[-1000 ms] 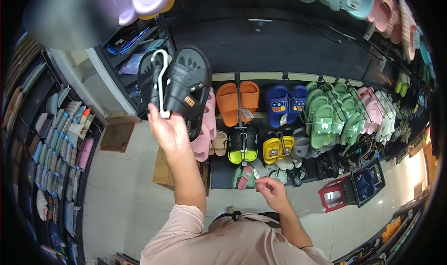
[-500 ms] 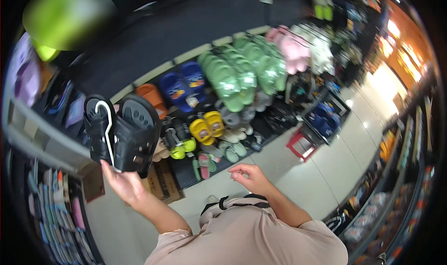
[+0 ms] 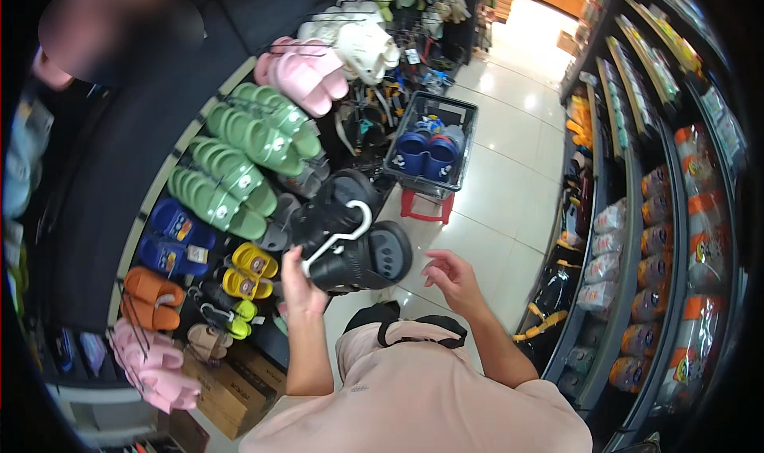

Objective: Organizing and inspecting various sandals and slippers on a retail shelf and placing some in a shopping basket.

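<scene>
Holding black sandals up in the left grip

Holding the sandals by the near end with the left grip, pinched beside the lower end of a white hanger. Resting the thumb against that end; cannot tell how far the fingers wrap behind. Slanting the pair up and to the right of the left grip, side by side, with dark dimpled footbeds showing at the far end and the hanger crossing between. Bending the right grip loosely, fingers a little spread, in the air to the right of the sandals and apart from them, over the pale tiled floor.

Looking past the sandals, onto a dark basket with blue clogs inside and a red stool showing under its near edge.

Stocked along the left with green slides near the sandals, then pink slides and white clogs farther off; nearer, with blue slides, yellow slides and orange slides. Set below these, at lower left, with a cardboard box. Lined on the right with white packs and orange packs.
</scene>
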`<state>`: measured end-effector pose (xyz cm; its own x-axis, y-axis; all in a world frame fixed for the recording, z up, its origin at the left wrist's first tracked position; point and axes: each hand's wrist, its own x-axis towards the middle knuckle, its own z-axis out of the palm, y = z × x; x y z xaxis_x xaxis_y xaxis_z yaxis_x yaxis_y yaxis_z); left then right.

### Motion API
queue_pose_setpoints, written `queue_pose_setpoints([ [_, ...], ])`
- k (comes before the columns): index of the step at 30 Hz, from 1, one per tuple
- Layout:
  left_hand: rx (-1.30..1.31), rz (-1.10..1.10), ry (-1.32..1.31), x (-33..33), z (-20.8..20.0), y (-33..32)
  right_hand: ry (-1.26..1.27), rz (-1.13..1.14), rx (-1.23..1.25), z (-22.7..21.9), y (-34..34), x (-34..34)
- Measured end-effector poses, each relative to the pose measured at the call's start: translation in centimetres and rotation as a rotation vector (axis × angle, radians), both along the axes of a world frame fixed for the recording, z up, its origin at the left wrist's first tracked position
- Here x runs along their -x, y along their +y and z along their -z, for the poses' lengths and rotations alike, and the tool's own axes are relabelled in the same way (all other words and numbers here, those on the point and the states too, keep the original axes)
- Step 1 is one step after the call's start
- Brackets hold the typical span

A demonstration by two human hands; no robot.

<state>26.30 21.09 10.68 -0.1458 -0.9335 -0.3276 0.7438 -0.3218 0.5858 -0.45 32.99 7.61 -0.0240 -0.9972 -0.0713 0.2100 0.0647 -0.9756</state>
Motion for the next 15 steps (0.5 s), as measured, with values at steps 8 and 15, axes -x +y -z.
queue_pose_setpoints([
  [8, 0.079, 0.510, -0.304, 15.1, 0.8, -7.3, -0.181, 0.460, 0.002, 0.6, -2.5, 5.5],
  [15, 0.384, 0.790, -0.511, 23.6, 3.0, -15.9, 0.025, 0.746, 0.055, 0.4, -11.6, 8.6],
])
